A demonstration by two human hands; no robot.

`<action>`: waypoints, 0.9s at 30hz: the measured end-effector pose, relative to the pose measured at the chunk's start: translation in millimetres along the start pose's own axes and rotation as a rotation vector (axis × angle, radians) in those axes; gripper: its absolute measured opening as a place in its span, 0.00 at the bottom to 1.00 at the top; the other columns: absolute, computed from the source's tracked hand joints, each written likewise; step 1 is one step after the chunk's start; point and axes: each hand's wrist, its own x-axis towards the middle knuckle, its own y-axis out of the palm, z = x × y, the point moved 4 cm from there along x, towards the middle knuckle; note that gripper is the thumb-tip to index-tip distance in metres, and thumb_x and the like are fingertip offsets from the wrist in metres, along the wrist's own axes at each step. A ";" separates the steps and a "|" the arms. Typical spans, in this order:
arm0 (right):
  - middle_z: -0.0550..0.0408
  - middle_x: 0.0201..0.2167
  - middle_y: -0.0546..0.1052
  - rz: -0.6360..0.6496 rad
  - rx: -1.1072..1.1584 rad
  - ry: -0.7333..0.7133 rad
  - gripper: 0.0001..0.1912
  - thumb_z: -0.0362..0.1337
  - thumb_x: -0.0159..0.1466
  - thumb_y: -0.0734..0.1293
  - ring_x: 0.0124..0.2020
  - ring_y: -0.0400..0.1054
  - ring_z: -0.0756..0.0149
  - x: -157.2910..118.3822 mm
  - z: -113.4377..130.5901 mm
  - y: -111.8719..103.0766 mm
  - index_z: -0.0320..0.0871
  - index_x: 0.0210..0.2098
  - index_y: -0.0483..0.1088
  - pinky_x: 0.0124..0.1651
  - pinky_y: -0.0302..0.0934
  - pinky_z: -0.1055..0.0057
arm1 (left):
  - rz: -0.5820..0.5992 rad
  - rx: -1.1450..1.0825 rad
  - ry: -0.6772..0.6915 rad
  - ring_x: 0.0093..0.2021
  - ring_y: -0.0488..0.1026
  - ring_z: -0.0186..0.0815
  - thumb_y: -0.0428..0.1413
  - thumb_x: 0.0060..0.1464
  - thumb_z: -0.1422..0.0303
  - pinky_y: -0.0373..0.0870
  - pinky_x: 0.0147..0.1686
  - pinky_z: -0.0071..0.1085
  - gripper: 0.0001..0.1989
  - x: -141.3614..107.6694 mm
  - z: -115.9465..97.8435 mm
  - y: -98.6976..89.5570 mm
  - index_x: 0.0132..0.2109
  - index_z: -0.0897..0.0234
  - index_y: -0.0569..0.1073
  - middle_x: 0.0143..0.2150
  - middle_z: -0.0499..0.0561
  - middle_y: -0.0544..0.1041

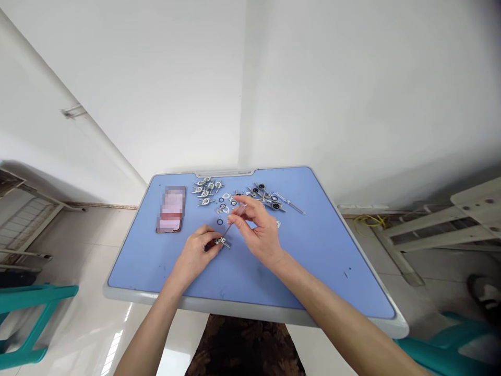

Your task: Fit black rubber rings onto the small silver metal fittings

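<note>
My left hand (pixel 194 257) pinches a small metal bracket (pixel 222 242) low on the blue tabletop (pixel 313 250). My right hand (pixel 256 228) holds a thin metal rod (pixel 234 222) between its fingers, and the rod's lower end points down to that bracket. Just beyond the hands lie small black rubber O-rings (pixel 219 222) and a few loose metal rings. A cluster of metal brackets (pixel 206 190) sits at the far edge, with a second group of darker-centred metal parts (pixel 266 199) to the right. A thin metal pin (pixel 289 202) lies beyond them.
A smartphone (pixel 170 209), its screen blurred, lies on the table's left side. The table has a grey rim. Teal plastic chairs (pixel 31 313) stand at both lower corners. A cream rack (pixel 442 230) and a yellow cable (pixel 368 223) are on the floor at right.
</note>
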 end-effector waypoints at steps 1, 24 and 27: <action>0.60 0.28 0.73 -0.035 0.048 0.023 0.16 0.34 0.64 0.64 0.31 0.72 0.68 1.2 -0.4 -2.2 0.48 0.52 0.64 0.38 0.69 0.67 | 0.008 -0.009 -0.002 0.34 0.72 0.31 0.55 0.57 0.69 0.70 0.38 0.29 0.08 0.1 0.5 -0.7 0.43 0.62 0.77 0.40 0.50 0.73; 0.62 0.26 0.72 -0.195 0.305 0.188 0.16 0.41 0.62 0.67 0.28 0.71 0.69 6.7 -0.7 -18.2 0.48 0.48 0.63 0.36 0.70 0.65 | -0.024 -0.225 -0.089 0.33 0.69 0.31 0.57 0.55 0.63 0.69 0.34 0.29 0.10 2.0 7.6 -7.6 0.41 0.64 0.77 0.38 0.52 0.73; 0.63 0.25 0.70 -0.196 0.293 0.181 0.15 0.40 0.63 0.66 0.28 0.71 0.69 6.7 -1.0 -18.5 0.48 0.48 0.64 0.36 0.70 0.65 | -0.083 0.057 -0.029 0.31 0.68 0.31 0.54 0.58 0.66 0.68 0.34 0.29 0.08 2.4 2.3 -7.2 0.41 0.63 0.76 0.37 0.50 0.72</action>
